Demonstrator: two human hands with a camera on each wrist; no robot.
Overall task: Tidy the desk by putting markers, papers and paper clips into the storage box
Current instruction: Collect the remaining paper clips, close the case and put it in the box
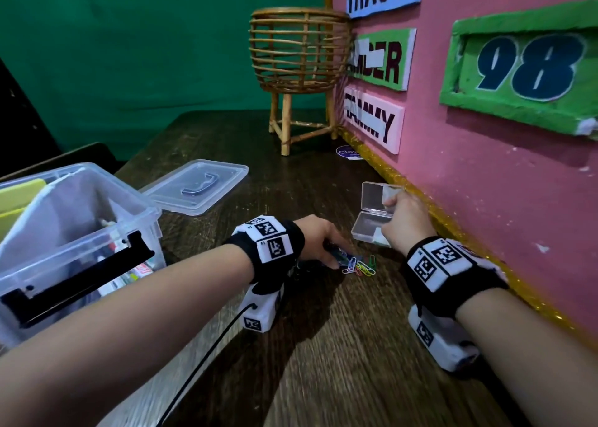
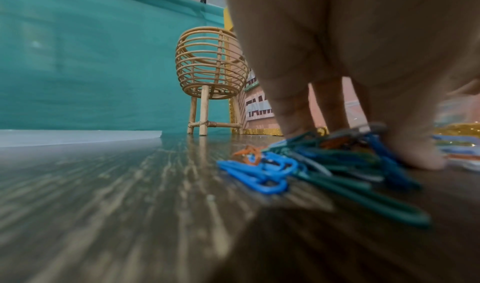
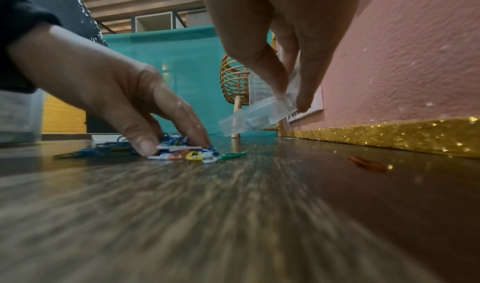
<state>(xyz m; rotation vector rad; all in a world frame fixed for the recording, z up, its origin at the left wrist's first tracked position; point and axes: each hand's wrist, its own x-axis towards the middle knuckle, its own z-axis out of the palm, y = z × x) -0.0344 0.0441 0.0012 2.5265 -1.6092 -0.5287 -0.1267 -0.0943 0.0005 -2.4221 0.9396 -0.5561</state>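
Looks like a classroom corner: pink display board with name cards at right, green backdrop upper left.

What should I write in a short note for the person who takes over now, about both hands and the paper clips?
Left hand: fingers down on the paper clips heaped on the desk, gathering them.
Right hand: pinches the small clear case, lid open, held off the desk.
One orange clip lies apart near the gold trim.
Done: storage box already holds papers and other items; its lid lies beside it.
Left: get the clips, including the stray one, into the storage box.
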